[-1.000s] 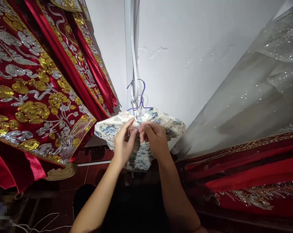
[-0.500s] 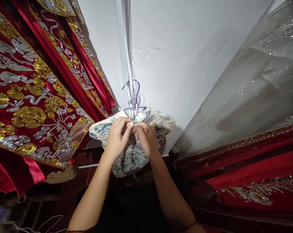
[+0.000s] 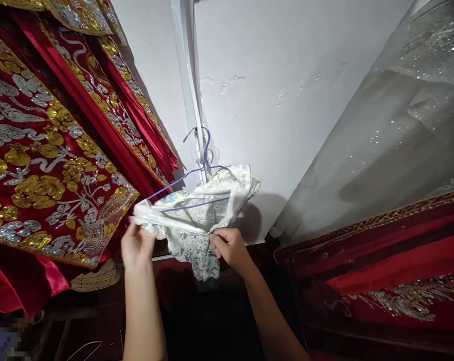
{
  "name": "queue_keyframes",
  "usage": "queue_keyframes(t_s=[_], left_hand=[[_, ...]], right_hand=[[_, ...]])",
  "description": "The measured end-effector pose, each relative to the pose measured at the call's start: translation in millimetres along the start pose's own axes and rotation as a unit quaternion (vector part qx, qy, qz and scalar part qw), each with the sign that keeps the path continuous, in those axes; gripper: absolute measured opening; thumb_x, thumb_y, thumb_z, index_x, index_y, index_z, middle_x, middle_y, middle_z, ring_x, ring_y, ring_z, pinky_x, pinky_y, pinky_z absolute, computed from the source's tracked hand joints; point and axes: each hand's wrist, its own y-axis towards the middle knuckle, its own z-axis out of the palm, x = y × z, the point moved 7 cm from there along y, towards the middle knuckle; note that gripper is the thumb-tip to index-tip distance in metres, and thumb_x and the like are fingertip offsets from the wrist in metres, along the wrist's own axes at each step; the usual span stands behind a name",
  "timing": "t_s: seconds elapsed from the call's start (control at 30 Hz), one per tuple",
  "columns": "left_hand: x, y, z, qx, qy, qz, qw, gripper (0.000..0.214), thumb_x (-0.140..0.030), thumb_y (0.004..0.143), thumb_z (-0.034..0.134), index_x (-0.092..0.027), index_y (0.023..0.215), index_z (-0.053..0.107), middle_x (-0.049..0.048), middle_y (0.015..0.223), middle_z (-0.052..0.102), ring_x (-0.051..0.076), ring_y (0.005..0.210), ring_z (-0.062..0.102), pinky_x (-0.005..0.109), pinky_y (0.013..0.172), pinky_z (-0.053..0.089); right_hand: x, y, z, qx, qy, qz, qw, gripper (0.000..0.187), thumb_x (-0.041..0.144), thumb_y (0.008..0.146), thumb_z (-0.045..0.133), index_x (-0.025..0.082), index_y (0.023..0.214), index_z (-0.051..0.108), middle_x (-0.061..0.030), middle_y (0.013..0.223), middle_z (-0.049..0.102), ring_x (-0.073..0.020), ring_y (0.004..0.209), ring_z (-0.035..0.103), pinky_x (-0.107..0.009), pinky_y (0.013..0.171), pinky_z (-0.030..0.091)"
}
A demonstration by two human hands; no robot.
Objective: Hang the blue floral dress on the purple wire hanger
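Observation:
A white patterned shirt hangs by a purple hanger, whose hook is over a pale vertical strip on the wall. The shirt's front is pulled apart, showing its white inside and the hanger's lower bar. My left hand grips the shirt's edge at the left, beside the bare left end of the hanger. At the front opening, my right hand pinches the other edge of the shirt between thumb and fingers. Part of the shirt's right side still lies over the hanger's right arm.
Red garments with gold and silver embroidery hang close on the left. On the right are a sheer sparkling white garment and a red one below it. Behind the hanger stands a white wall with chipped marks.
My hands were together at the collar; my left hand has moved left and down with the shirt's edge, baring the hanger's left side. The right hand has lowered, and the front has opened.

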Motion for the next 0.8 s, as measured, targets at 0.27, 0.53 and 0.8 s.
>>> queue_keyframes(t_s=[0.27,0.53,0.8], left_hand=[[92,-52,36.8,0.159,0.145,-0.061,0.975,0.018,-0.025,0.074,0.066,-0.014,0.088,0.070,0.0094,0.090,0.074,0.026,0.100,0.066,0.043,0.098,0.047],[85,-104,94.0,0.418,0.261,0.004,0.870,0.020,-0.028,0.083,0.061,-0.017,0.096,0.072,0.0114,0.108,0.073,0.029,0.111,0.062,0.044,0.107,0.040],[32,-149,133.2,0.414,0.129,0.027,0.901,0.020,-0.036,0.096,0.051,-0.019,0.092,0.061,0.0081,0.113,0.069,0.023,0.106,0.062,0.033,0.097,0.046]], right_hand=[[-23,-5,-32,-0.034,0.079,0.067,0.994,0.032,0.033,0.084,0.053,0.020,0.055,0.055,0.0016,0.044,0.053,-0.0113,0.042,0.045,-0.024,0.047,0.034],[-66,-20,-57,-0.013,0.016,0.152,0.988,0.032,0.036,0.083,0.054,0.019,0.055,0.056,0.0006,0.043,0.054,-0.0118,0.041,0.045,-0.024,0.045,0.031],[-34,-20,-71,-0.081,-0.068,0.029,0.994,0.043,0.061,0.086,0.054,0.020,0.091,0.067,-0.0062,0.086,0.067,-0.0233,0.083,0.062,-0.034,0.076,0.049]])
